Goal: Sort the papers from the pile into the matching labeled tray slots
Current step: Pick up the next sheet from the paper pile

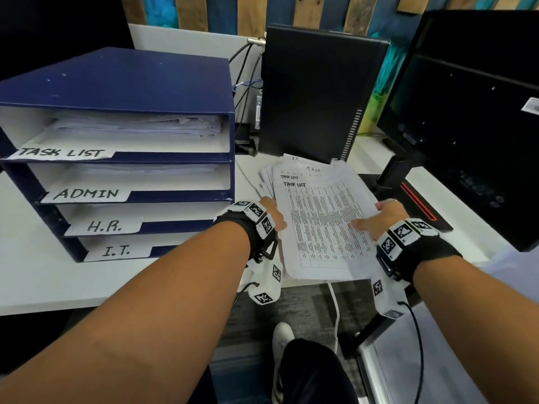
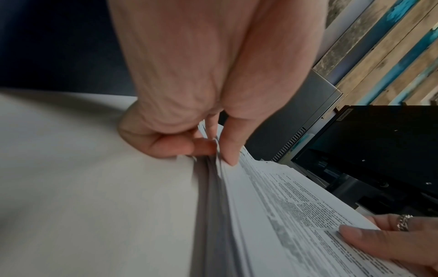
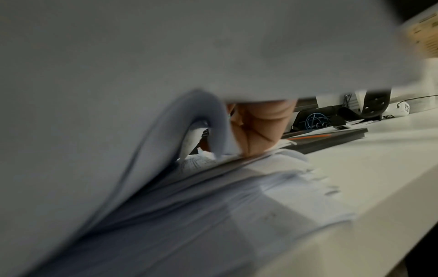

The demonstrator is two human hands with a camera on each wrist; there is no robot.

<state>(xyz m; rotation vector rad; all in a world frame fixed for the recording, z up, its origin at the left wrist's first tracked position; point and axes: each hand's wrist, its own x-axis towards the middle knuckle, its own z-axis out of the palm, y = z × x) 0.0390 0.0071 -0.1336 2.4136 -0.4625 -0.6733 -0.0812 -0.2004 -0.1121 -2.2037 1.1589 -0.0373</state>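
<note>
- on the white desk [image 1: 43,275] sits a blue tray rack [image 1: 163,80], and its four slots read, top to bottom, "task list" [image 1: 62,153], "admin" [image 1: 87,194], "h.r." [image 1: 104,226], "i.t." [image 1: 116,251].
- just right of the rack lies the paper pile [image 1: 323,225], loosely fanned; top sheet headed "task list", the one peeking out behind it also "task list", a further one "task", and at the far back an "i.t." corner.
- two upper slots already hold paper; for the two lower ones i cannot tell.
- left hand [image 1: 272,214] at the pile's left edge: thumb [image 2: 231,150] on top, curled fingers [image 2: 180,148] beneath, pinching a few upper sheets.
- right hand [image 1: 385,214] at the right edge, thumb laid flat on the print, a ring [image 2: 404,222] on one finger; the right wrist view shows sheets bowed up over a finger underneath, so it grips them too.
- behind the pile stands one black computer tower [image 1: 318,94]; one dark monitor [image 1: 472,118] to the right, its bezel marked "lenovo" in the left wrist view.
</note>
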